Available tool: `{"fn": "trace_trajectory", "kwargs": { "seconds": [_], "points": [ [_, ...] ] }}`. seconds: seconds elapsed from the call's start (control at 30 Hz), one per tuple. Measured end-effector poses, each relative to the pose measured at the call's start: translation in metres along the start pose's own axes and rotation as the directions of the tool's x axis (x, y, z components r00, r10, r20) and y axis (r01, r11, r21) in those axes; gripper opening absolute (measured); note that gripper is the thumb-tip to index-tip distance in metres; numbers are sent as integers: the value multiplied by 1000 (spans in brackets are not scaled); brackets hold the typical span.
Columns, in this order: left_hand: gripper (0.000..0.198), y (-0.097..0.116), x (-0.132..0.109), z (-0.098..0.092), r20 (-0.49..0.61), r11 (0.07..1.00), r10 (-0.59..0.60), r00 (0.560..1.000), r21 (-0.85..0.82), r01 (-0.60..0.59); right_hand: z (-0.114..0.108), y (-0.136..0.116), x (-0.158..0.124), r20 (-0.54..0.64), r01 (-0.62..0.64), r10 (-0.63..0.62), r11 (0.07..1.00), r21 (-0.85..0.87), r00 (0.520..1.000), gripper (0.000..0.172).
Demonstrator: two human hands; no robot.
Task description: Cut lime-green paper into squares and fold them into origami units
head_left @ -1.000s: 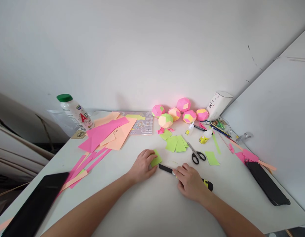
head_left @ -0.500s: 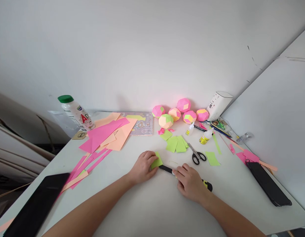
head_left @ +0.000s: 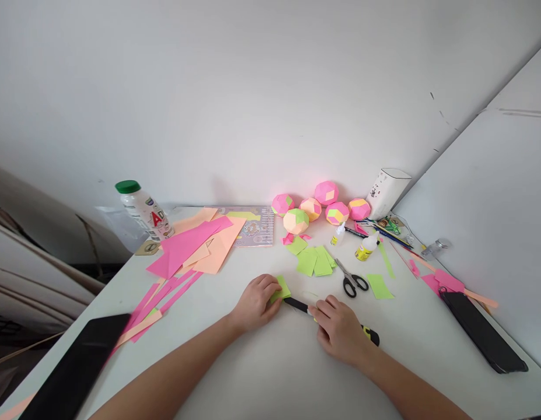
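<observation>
Head view: near the front edge of the tabletop (head_left: 270, 373), a black-and-yellow utility knife (head_left: 369, 334) is gripped in the closed right hand (head_left: 340, 328), its dark tip touching a small green paper piece (head_left: 281, 287) pinned flat under the curled fingers of the left hand (head_left: 256, 302). A clean cut is best made with the paper pressed firmly, fingertips kept off the blade's line. Further back lie scissors (head_left: 352, 280), green squares (head_left: 315, 261) and paper balls (head_left: 316, 207) at the far edge.
</observation>
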State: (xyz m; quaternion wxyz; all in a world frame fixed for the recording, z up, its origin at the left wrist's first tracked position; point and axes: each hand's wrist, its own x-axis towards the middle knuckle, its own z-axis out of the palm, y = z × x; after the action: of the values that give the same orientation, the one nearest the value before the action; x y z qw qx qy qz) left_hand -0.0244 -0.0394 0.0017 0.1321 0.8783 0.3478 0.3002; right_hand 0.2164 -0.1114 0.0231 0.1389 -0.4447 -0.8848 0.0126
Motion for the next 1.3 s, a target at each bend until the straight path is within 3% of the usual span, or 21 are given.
{"fn": "trace_trajectory", "kwargs": {
  "seconds": [0.37,0.53,1.0,1.3],
  "points": [
    [9,-1,0,-1,49,998,42,998,50,-44,-5,-1,-1,71,-25,28,999,-35,997,42],
    [17,2,0,0,85,994,78,993,70,-84,-8,-6,-3,100,-22,29,997,-74,995,39],
    [17,4,1,-3,150,987,46,988,146,-68,-14,-12,-3,120,10,8,989,-145,993,38],
    [18,2,0,0,134,985,50,990,157,-71,-13,-14,2,135,-19,38,990,-143,990,36]
  ]
}}
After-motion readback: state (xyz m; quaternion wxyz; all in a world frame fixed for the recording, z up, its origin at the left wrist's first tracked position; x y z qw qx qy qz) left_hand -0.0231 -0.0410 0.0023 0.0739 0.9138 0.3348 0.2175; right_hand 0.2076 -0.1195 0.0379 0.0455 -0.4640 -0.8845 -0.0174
